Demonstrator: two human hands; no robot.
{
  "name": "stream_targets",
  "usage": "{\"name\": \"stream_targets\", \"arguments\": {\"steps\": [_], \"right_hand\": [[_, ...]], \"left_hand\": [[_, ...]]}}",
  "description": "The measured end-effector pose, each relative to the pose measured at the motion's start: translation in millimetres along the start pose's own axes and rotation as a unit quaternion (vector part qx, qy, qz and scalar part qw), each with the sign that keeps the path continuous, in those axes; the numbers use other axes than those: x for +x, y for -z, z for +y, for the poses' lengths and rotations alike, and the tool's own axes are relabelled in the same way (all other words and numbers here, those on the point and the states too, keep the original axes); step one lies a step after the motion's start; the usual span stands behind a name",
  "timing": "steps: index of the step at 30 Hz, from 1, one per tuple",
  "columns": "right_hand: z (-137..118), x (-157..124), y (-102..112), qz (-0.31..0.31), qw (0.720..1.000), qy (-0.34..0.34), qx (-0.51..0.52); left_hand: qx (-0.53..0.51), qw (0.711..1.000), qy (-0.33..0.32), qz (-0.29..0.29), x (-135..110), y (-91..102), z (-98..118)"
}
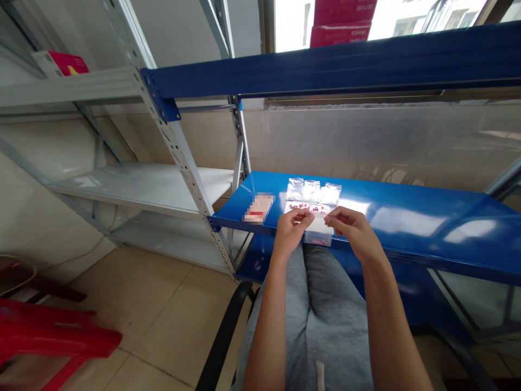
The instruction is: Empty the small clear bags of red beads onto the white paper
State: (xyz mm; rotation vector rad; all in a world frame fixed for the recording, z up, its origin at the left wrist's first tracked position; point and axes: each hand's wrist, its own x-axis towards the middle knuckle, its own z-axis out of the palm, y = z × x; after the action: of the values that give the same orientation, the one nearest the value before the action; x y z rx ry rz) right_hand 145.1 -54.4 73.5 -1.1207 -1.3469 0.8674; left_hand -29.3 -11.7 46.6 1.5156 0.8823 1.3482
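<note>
On the blue shelf lies a white sheet (291,206) with many small red pieces (311,208) strewn across it. Three shiny, silvery packets (312,191) lie in a row behind it. My left hand (291,231) is over the sheet's near left part, thumb and fingers pinched together. Facing it across a small gap, my right hand (353,227) has its thumb and fingertips pinched too. Whatever is between the fingers of either hand is too small to make out. A clear plastic box (318,239) with some red pieces inside sits at the shelf's front edge, below and between my hands.
The blue shelf (431,222) stretches to the right under a blue crossbeam (325,68). A blurred flat item (259,208) lies on its left end. White shelving (163,184) stands to the left, a red stool (57,331) at lower left. A black armrest (223,336) is beside my leg.
</note>
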Motion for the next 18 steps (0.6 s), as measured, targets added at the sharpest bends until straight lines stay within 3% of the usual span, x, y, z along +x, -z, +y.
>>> {"name": "stream_targets", "arguments": {"steps": [8,18], "right_hand": [[-5,-2,-6,-0.035,0.998,-0.043,0.006],[-6,0,-11,-0.007,1.0,0.018,-0.024]], "left_hand": [[-0.002,1.0,-0.014,0.0,-1,-1.9,3],[-0.015,1.0,-0.012,-0.011,-2,-4.2,7]]}}
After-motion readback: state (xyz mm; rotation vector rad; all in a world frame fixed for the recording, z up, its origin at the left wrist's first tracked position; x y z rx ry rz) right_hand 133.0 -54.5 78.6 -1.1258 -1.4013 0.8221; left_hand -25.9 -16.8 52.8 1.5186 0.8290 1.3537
